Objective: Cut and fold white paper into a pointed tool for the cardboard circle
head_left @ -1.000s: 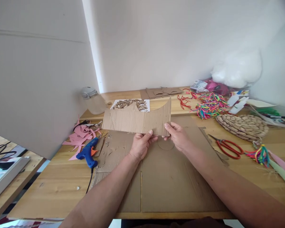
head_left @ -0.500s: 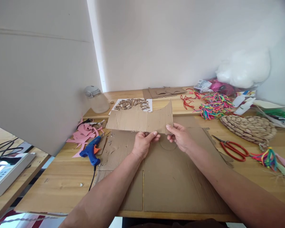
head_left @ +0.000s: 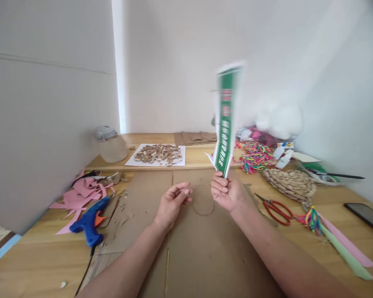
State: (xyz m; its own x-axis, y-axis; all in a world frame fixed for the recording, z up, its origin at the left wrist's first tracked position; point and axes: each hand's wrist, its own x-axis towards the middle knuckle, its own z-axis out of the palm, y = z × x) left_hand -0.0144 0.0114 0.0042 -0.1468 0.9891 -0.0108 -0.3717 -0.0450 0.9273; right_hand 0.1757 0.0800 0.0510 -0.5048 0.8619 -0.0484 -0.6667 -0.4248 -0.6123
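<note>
My right hand (head_left: pixel 226 193) is closed around the lower end of a piece of cardboard (head_left: pixel 226 120), held upright above the work surface. Its printed face shows, green with white and red lettering and a white border, smeared by motion. To the left, my left hand (head_left: pixel 174 203) hovers apart from the cardboard, fingers curled and thumb against them, with nothing visible in it. Beneath both hands lies a large brown cardboard sheet (head_left: pixel 211 248) with a circle drawn on it between them.
At left are a blue glue gun (head_left: pixel 88 221), pink strips (head_left: pixel 81 192) and a jar (head_left: pixel 110 145). Wood-like chips (head_left: pixel 158 154) lie on white paper behind. Rightward are red-handled scissors (head_left: pixel 276 211), a braided mat (head_left: pixel 289 184), colourful cords (head_left: pixel 255 157), glue bottles (head_left: pixel 284 158) and a phone (head_left: pixel 366 217).
My left hand has let go of the cardboard piece. My right hand has raised it and turned it upright, so the green printed side now shows. The view has shifted somewhat.
</note>
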